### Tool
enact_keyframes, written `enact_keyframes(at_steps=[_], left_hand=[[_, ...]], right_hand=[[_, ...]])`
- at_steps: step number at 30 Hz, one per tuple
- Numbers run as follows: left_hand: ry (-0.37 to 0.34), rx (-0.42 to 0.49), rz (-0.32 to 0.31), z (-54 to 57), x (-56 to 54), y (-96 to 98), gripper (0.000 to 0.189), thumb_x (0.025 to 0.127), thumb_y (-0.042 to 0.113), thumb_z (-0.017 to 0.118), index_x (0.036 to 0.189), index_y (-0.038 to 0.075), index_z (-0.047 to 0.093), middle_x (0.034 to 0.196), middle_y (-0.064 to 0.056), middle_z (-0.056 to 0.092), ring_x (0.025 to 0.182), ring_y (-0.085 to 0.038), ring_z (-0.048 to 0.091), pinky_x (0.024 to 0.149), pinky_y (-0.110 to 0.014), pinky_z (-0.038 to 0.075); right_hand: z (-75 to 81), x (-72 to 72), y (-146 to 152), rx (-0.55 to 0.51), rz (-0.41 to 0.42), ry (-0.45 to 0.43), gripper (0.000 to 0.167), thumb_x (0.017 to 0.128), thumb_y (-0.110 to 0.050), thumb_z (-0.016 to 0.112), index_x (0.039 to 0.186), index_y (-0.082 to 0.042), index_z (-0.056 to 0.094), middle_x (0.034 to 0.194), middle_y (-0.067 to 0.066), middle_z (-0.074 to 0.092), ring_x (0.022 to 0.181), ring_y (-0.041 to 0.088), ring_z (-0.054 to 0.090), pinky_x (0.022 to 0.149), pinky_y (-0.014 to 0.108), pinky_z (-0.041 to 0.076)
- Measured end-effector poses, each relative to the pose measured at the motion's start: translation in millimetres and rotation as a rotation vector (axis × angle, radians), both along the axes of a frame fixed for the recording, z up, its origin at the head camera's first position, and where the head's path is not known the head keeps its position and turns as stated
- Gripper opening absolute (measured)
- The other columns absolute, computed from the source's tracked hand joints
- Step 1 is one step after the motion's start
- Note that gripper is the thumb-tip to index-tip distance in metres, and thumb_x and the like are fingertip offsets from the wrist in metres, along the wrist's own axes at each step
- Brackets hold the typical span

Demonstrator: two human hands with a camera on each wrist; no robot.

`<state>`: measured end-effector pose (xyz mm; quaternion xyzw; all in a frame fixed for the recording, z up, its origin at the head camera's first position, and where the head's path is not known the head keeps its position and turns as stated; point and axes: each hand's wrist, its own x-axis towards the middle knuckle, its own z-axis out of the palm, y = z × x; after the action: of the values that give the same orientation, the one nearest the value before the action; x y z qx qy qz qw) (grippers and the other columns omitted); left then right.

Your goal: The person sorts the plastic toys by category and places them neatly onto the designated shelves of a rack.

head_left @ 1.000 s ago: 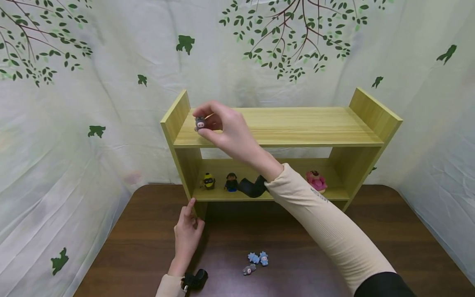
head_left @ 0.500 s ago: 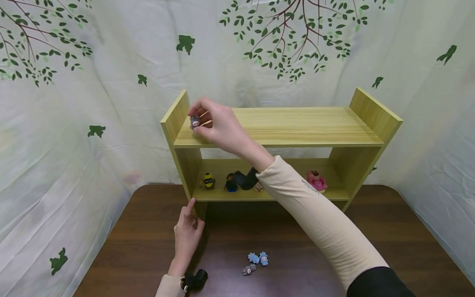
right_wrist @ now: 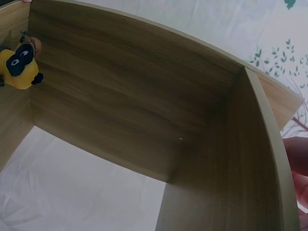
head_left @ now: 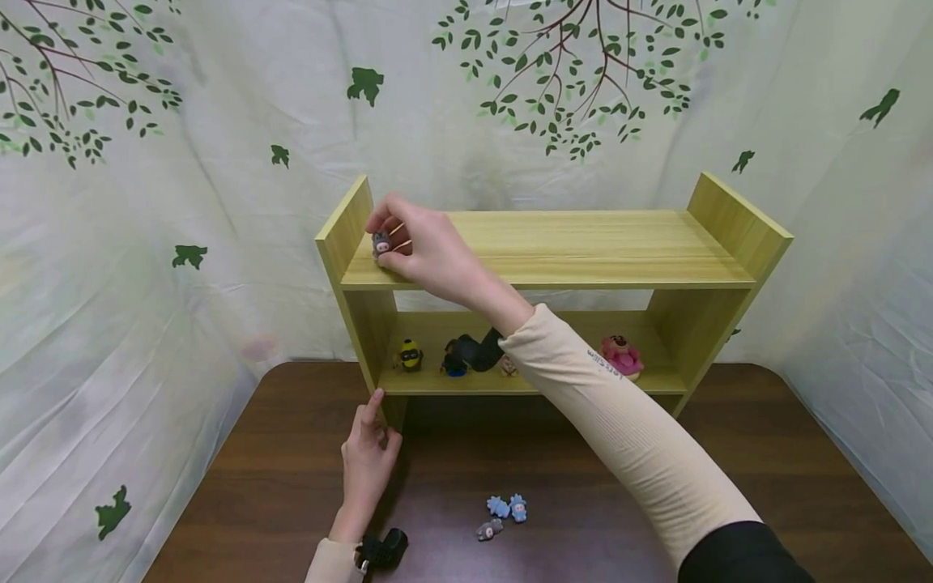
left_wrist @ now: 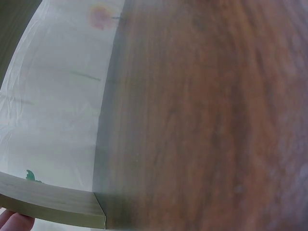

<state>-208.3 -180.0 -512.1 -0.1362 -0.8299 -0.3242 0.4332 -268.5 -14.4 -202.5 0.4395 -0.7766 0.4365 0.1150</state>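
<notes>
My right hand (head_left: 437, 251) pinches a small grey figurine (head_left: 381, 244) with a pale face between thumb and fingertips. It is at the left end of the top board of a light wooden shelf unit (head_left: 583, 247); whether the figurine touches the board, I cannot tell. Lower down, my left hand (head_left: 368, 465) has its index finger extended against the unit's left side panel (head_left: 355, 324), near the middle board. Its fingertips (left_wrist: 18, 224) show by the panel edge in the left wrist view. On the table lie another grey figurine (head_left: 489, 529) and two light-blue figurines (head_left: 499, 507).
The middle board carries a yellow figurine (head_left: 411, 356) in dark goggles, a dark-clothed figurine (head_left: 453, 360) and a pink bear figurine (head_left: 622, 356). My right arm and its black wrist strap (head_left: 481, 353) partly cover that board. A brown table (head_left: 291, 453) bears the unit.
My right hand has moved slightly left and down towards the top board's left end, still pinching the grey figurine. The left hand has stayed against the side panel.
</notes>
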Motion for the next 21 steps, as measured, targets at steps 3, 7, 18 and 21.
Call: enact_keyframes(at_steps=[3, 7, 18, 21], left_hand=[[-0.004, 0.004, 0.000, -0.4, -0.2, -0.2, 0.092, 0.067, -0.020, 0.062, 0.143, 0.023, 0.033, 0.082, -0.007, 0.042, 0.057, -0.008, 0.034, 0.046, -0.025, 0.031], [-0.004, 0.002, 0.000, -1.4, -0.9, -0.4, 0.092, 0.067, -0.021, 0.061, 0.143, 0.022, 0.032, 0.082, -0.007, 0.043, 0.057, -0.010, 0.037, 0.046, -0.025, 0.032], [-0.018, 0.013, -0.003, -2.6, -1.7, -1.1, 0.090, 0.069, -0.019, 0.059, 0.143, 0.023, 0.033, 0.082, -0.008, 0.042, 0.057, -0.009, 0.034, 0.046, -0.026, 0.031], [-0.008, 0.002, -0.001, -1.6, -1.5, -0.8, 0.091, 0.068, -0.020, 0.060, 0.143, 0.023, 0.033, 0.082, -0.008, 0.042, 0.057, -0.009, 0.034, 0.046, -0.025, 0.031]], right_hand=[[-0.6, 0.1, 0.3, 0.004, 0.004, 0.016, 0.023, 0.086, 0.005, 0.064, 0.108, 0.003, 0.056, 0.097, 0.008, 0.060, 0.087, 0.014, 0.061, 0.077, 0.019, 0.048], [-1.7, -0.2, 0.8, 0.001, 0.009, 0.024, 0.023, 0.086, 0.005, 0.064, 0.107, 0.001, 0.056, 0.097, 0.008, 0.060, 0.088, 0.015, 0.061, 0.078, 0.019, 0.048], [-2.0, 1.0, 2.9, -0.003, 0.024, -0.010, 0.025, 0.086, 0.007, 0.064, 0.108, 0.001, 0.056, 0.099, 0.007, 0.060, 0.093, 0.015, 0.061, 0.080, 0.019, 0.048], [-1.1, 2.1, 4.3, -0.010, 0.027, -0.031, 0.026, 0.086, 0.008, 0.063, 0.110, 0.003, 0.056, 0.099, 0.007, 0.061, 0.094, 0.015, 0.061, 0.081, 0.019, 0.048]])
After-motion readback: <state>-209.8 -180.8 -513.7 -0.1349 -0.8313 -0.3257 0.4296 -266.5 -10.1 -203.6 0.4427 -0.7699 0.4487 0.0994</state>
